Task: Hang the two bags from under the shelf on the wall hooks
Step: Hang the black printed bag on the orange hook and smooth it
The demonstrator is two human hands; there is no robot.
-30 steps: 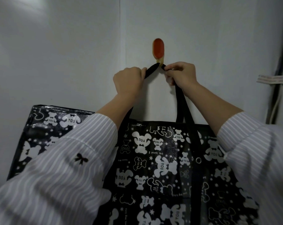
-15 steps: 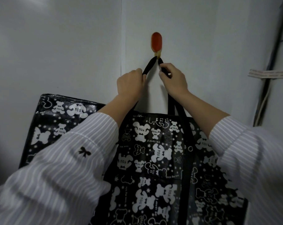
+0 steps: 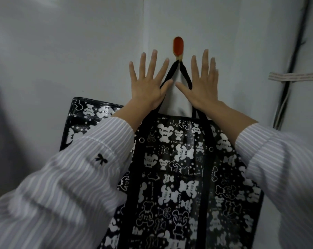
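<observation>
A black bag with white bear prints [image 3: 184,168] hangs by its black straps [image 3: 185,75] from an orange oval wall hook [image 3: 178,47]. My left hand [image 3: 148,85] is spread flat just left of the straps, fingers apart, holding nothing. My right hand [image 3: 204,85] is spread the same way just right of them. A second bag of the same print [image 3: 91,121] hangs further left on the wall, partly hidden behind my left sleeve; its hook is out of view.
The wall is plain white with a vertical seam [image 3: 144,51] left of the hook. Dark cables [image 3: 295,51] run down the right side, with a white taped strip [image 3: 295,76] across them.
Both hands have let go of the bag's straps and opened with fingers spread. The straps now hang on the hook by themselves.
</observation>
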